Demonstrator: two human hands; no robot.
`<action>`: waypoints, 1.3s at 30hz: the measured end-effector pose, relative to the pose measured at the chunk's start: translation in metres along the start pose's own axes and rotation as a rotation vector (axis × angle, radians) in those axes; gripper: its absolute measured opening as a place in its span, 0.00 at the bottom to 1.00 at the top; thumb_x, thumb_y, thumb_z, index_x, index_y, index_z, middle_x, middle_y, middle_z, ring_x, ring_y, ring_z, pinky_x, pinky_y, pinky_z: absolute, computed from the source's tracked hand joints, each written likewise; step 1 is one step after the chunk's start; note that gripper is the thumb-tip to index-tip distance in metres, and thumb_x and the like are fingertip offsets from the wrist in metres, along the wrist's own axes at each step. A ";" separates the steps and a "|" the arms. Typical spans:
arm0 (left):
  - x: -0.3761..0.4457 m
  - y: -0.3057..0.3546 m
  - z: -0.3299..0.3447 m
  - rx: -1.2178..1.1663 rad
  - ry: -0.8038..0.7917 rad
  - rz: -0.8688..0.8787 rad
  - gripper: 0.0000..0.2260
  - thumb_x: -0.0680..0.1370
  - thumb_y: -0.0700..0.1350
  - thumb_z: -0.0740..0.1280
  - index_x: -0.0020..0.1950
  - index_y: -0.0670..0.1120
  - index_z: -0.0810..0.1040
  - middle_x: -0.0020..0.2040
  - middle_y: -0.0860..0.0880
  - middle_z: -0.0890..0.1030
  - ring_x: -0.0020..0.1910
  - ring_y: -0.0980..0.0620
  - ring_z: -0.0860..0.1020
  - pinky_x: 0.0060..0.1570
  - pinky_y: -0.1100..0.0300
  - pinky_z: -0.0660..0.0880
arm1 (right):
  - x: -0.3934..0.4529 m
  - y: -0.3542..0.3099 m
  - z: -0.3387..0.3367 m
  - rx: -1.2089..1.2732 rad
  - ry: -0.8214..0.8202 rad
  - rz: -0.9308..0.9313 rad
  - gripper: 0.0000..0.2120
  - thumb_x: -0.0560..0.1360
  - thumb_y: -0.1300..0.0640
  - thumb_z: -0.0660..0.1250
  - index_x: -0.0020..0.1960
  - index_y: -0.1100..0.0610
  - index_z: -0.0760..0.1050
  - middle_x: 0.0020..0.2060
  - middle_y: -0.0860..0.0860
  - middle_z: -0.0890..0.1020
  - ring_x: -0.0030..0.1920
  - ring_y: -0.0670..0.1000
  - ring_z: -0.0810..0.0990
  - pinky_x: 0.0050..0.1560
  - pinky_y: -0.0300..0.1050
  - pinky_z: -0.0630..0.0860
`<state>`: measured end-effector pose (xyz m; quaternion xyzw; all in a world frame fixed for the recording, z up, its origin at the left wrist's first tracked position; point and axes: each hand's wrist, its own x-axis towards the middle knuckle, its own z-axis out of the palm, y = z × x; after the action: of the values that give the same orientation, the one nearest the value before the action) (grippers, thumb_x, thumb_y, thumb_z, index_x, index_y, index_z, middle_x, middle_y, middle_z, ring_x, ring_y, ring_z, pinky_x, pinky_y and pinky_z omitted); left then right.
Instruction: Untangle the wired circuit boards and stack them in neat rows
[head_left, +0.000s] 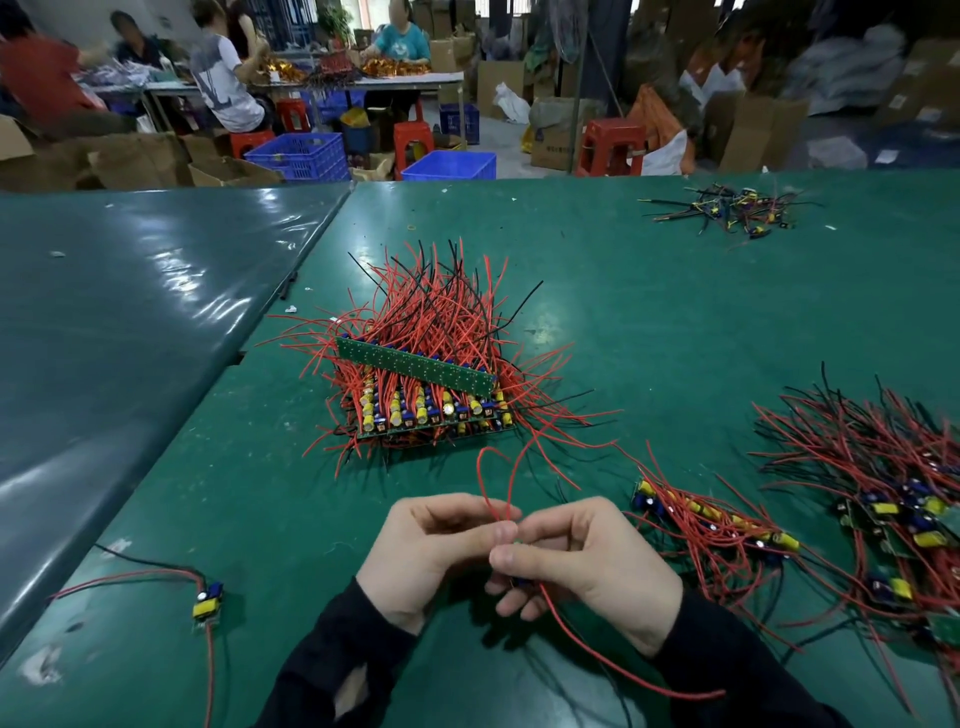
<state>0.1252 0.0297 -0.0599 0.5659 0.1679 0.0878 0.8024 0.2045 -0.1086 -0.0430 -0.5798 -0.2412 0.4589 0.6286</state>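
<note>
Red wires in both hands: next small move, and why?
Probably draw the red wires straight, then carry the board to the stack. Left hand and right hand pinch them together just above a small board that is mostly hidden, and the wires loop upward, not yet laid out.

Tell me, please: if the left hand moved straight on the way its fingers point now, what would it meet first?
The left hand points rightward, so it would meet the right hand at once; their fingertips already touch around the red wires both pinch. Depth is hard to judge.
</note>
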 end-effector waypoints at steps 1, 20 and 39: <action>0.000 -0.001 0.000 0.019 0.015 0.028 0.06 0.59 0.38 0.74 0.34 0.40 0.84 0.33 0.44 0.82 0.31 0.53 0.79 0.31 0.65 0.75 | 0.000 0.001 0.000 -0.022 0.009 -0.010 0.02 0.64 0.60 0.74 0.36 0.59 0.82 0.32 0.58 0.83 0.29 0.51 0.82 0.28 0.38 0.76; -0.005 0.010 -0.006 -0.128 -0.121 0.126 0.18 0.63 0.50 0.79 0.49 0.44 0.85 0.30 0.48 0.76 0.26 0.56 0.71 0.26 0.66 0.70 | -0.004 -0.005 0.008 -0.104 -0.052 -0.066 0.14 0.76 0.65 0.64 0.34 0.55 0.79 0.26 0.53 0.80 0.23 0.49 0.79 0.25 0.36 0.72; 0.001 0.011 -0.011 -0.130 0.038 0.119 0.08 0.68 0.40 0.71 0.45 0.43 0.85 0.30 0.48 0.76 0.30 0.54 0.74 0.32 0.65 0.73 | -0.001 -0.001 0.003 -0.139 -0.039 -0.036 0.11 0.74 0.65 0.66 0.34 0.59 0.78 0.23 0.52 0.79 0.20 0.47 0.75 0.22 0.35 0.67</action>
<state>0.1224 0.0432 -0.0527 0.5196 0.1431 0.1566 0.8276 0.2022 -0.1083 -0.0409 -0.6087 -0.2949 0.4408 0.5901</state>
